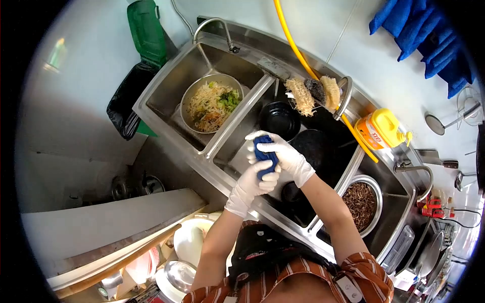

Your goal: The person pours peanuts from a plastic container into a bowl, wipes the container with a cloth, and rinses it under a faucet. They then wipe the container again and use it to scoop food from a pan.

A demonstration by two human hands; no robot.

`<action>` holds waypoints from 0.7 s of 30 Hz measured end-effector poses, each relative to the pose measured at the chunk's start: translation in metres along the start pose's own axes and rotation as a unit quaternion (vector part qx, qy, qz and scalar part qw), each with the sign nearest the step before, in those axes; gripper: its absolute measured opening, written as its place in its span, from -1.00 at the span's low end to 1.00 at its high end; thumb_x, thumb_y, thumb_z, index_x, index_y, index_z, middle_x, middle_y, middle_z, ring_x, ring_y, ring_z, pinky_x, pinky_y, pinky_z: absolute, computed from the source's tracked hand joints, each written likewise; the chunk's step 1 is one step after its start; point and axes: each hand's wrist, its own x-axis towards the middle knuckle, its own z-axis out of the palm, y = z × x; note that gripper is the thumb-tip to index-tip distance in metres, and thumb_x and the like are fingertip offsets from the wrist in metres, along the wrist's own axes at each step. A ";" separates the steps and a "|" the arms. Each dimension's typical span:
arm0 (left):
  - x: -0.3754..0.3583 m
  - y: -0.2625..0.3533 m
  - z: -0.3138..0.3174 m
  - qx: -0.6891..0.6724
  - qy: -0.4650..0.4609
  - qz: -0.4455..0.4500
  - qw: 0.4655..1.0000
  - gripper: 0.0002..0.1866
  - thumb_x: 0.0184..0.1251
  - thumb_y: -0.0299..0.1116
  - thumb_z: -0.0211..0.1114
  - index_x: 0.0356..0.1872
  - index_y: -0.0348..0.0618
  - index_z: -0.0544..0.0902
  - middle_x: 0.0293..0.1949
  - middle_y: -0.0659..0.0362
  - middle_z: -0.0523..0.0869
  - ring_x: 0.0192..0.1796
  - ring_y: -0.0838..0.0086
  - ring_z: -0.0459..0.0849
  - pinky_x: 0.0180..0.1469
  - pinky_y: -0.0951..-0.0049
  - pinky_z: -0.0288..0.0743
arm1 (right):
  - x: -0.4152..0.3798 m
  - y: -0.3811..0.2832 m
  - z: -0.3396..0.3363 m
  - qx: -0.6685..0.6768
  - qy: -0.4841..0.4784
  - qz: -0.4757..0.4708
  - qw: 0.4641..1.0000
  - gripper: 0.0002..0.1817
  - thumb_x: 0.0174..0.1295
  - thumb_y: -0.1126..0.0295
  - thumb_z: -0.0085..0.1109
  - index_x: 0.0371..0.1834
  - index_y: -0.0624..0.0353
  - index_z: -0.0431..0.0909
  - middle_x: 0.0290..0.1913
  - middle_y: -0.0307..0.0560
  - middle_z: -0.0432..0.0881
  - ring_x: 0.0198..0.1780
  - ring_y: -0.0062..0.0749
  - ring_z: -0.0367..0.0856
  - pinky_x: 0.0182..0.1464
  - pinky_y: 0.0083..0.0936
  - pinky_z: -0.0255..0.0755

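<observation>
Over the middle sink basin (237,160), both gloved hands squeeze a bunched dark blue cloth (264,157). My left hand (255,181) grips its lower end, fingers wrapped round it. Farther up, my right hand (281,151) is closed on the upper part of the same cloth. Below and beyond the hands, a black bowl (280,120) and a larger dark round pan (314,146) sit in the basin. Another small black dish (291,192) is partly covered by my right forearm. White gloves cover both hands to the wrist.
The left basin holds a pan (185,103) of noodles and greens; the right one holds a metal bowl (379,194) of brown strips. Scrubbers (300,96), a yellow hose (293,43) and a yellow jug (379,129) line the back. Blue cloths (424,40) hang on the wall.
</observation>
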 end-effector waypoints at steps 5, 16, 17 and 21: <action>0.007 -0.010 0.038 0.194 0.139 -0.037 0.970 -0.81 0.28 -0.31 0.13 -0.29 -0.25 0.49 -0.72 0.39 0.25 -0.75 0.71 0.11 -0.70 0.67 -0.04 | -0.024 -0.017 0.019 0.049 0.063 0.041 0.996 -0.63 0.26 0.24 0.13 -0.02 0.30 0.43 -0.56 -0.33 0.28 -0.54 -0.65 0.25 -0.49 -0.66 0.28; 0.043 -0.030 0.020 0.762 0.430 0.111 0.472 -0.62 0.09 -0.07 0.25 -0.46 -0.26 0.66 -0.54 -0.07 0.66 -0.40 0.05 0.69 -0.31 0.17 0.53 | -0.006 0.010 -0.013 -0.098 0.389 -0.034 0.915 -0.53 0.31 0.04 0.02 -0.66 0.12 0.34 -0.78 -0.27 0.26 -0.81 -0.50 0.17 -0.75 -0.50 0.11; 0.047 -0.031 0.010 0.792 0.460 0.080 0.394 -0.60 0.10 -0.02 0.23 -0.53 -0.22 0.67 -0.54 -0.10 0.65 -0.38 0.02 0.68 -0.31 0.15 0.53 | -0.003 0.015 -0.018 -0.044 0.423 -0.023 0.905 -0.54 0.30 0.05 0.03 -0.67 0.11 0.35 -0.78 -0.26 0.28 -0.81 -0.49 0.19 -0.76 -0.50 0.12; 0.054 -0.026 -0.021 0.838 0.446 0.090 0.299 -0.60 0.11 0.00 0.18 -0.62 -0.14 0.67 -0.58 -0.03 0.66 -0.46 0.06 0.68 -0.35 0.15 0.55 | 0.008 0.030 -0.039 -0.053 0.491 -0.051 0.868 -0.57 0.30 0.12 0.01 -0.70 0.10 0.36 -0.77 -0.25 0.33 -0.81 -0.47 0.23 -0.77 -0.46 0.15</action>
